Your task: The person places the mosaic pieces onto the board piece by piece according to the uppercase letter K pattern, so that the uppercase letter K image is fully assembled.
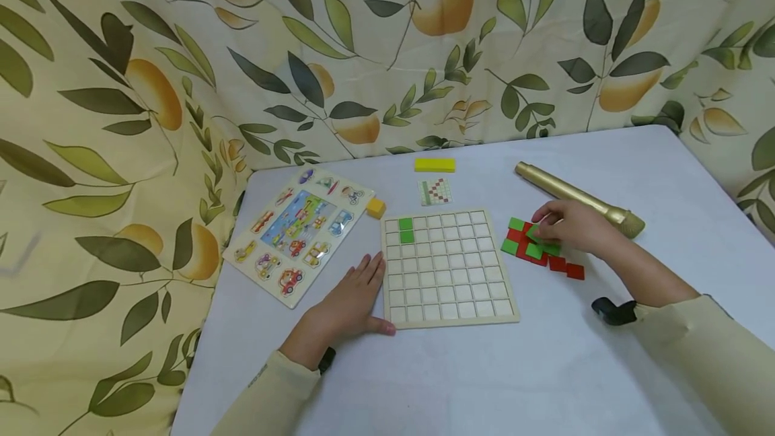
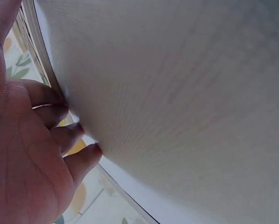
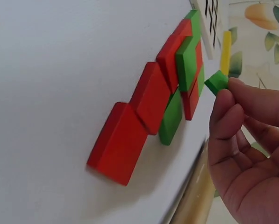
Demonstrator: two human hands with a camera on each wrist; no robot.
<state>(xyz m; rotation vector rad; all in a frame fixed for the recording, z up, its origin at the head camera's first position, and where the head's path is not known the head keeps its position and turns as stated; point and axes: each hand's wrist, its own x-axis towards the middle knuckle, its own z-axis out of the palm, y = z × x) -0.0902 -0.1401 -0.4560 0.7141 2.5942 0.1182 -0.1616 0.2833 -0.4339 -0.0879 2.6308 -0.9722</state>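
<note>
In the head view, a pale wooden grid board lies on the table with two green square tiles in its upper left cells. My left hand rests at the board's left edge, fingers extended, thumb near the lower left corner. To the right of the board is a loose pile of red tiles and green tiles, some overlapping. Over this pile my right hand pinches a green tile between thumb and fingertips, as the right wrist view shows.
A picture puzzle board lies at the left with a yellow-orange block by its corner. Beyond the grid are a small pattern card and a yellow bar. A gold microphone lies behind my right hand. Patterned cloth hangs behind the table.
</note>
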